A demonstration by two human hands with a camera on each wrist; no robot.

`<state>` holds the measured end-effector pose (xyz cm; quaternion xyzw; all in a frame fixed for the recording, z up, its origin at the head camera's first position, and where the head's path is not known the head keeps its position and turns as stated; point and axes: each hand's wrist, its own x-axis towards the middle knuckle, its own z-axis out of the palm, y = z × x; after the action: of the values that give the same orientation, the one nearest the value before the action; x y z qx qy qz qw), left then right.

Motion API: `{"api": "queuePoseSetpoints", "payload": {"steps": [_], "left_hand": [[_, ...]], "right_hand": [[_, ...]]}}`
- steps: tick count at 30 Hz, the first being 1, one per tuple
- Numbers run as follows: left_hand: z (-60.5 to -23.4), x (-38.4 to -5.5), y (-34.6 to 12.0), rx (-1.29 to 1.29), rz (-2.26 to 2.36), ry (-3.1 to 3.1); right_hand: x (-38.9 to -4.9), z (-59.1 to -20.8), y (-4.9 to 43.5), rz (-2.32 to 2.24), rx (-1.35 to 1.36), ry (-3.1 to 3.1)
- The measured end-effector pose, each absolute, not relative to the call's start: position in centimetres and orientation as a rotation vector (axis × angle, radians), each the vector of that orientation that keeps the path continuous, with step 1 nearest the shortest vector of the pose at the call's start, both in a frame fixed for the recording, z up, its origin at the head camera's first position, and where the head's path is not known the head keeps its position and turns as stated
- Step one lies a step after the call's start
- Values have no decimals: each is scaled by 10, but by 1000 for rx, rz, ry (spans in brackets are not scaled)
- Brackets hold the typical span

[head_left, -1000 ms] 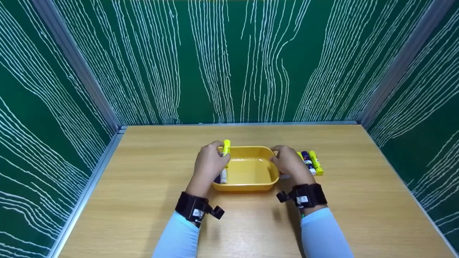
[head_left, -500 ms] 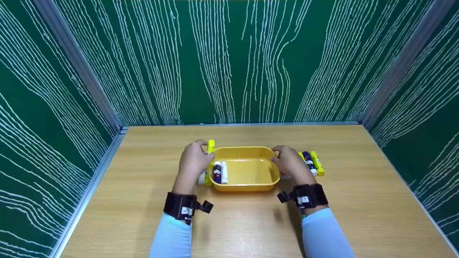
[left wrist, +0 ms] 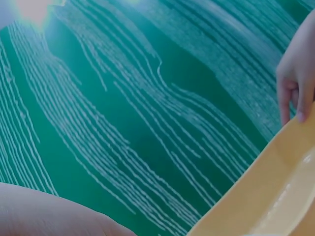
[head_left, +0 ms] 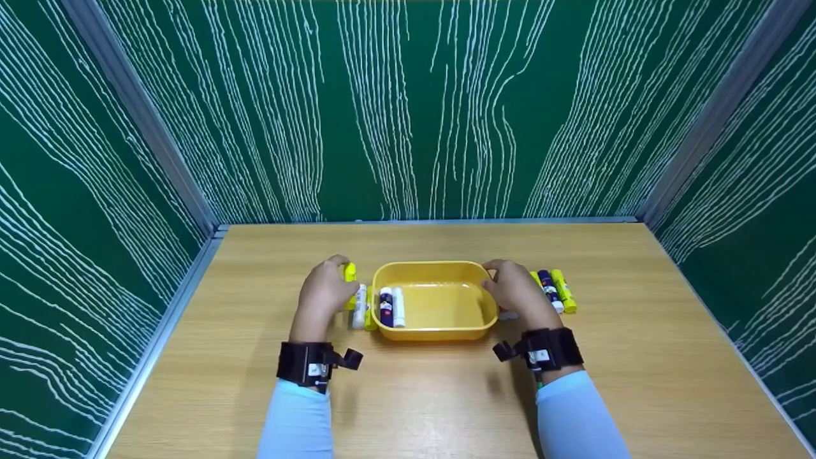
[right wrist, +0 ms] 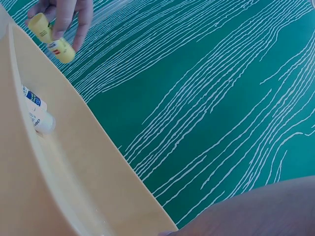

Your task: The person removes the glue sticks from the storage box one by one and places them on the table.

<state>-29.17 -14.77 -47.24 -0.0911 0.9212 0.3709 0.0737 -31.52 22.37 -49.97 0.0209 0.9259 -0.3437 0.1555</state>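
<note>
My left hand (head_left: pixel 320 292) pinches a yellow glue stick (head_left: pixel 350 284) just left of the yellow plastic tray (head_left: pixel 433 334). The right wrist view shows that yellow stick (right wrist: pixel 51 38) gripped by thumb and fingers beyond the tray wall. With thumb inside and fingers outside, my right hand (head_left: pixel 514 288) holds the tray's right rim; the left wrist view catches these fingers (left wrist: pixel 301 105) on the edge. Inside the tray, at its left end, a dark blue glue stick (head_left: pixel 386 308) and a white glue stick (head_left: pixel 399 308) lie side by side.
Between left hand and tray lie a white glue stick (head_left: pixel 360 307) and another yellow one (head_left: pixel 368 317). Right of the right hand are a dark blue stick (head_left: pixel 550 290) and a yellow stick (head_left: pixel 563 291), with more partly hidden. Green, white-streaked panels (head_left: pixel 421 127) enclose the wooden table (head_left: pixel 433 395).
My left hand has carried the yellow glue stick left from over the tray and lowered it beside the tray, uncovering the sticks inside. The right hand has stayed on the rim.
</note>
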Motion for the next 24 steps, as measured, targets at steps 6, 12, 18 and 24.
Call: {"api": "queuePoseSetpoints", "payload": {"steps": [6,12,18,24], "left_hand": [[-482,-294,-157,-289,1113,2690],[-492,-296,-160,-319,1115,2652],[-502,-298,-162,-290,1086,2663],[-506,-298,-161,-313,1089,2625]], "right_hand": [[-315,-500,223,-988,71,2644],[-316,-501,223,-989,64,2645],[-315,-501,223,-985,46,2670],[-314,-502,222,-1001,55,2669]]}}
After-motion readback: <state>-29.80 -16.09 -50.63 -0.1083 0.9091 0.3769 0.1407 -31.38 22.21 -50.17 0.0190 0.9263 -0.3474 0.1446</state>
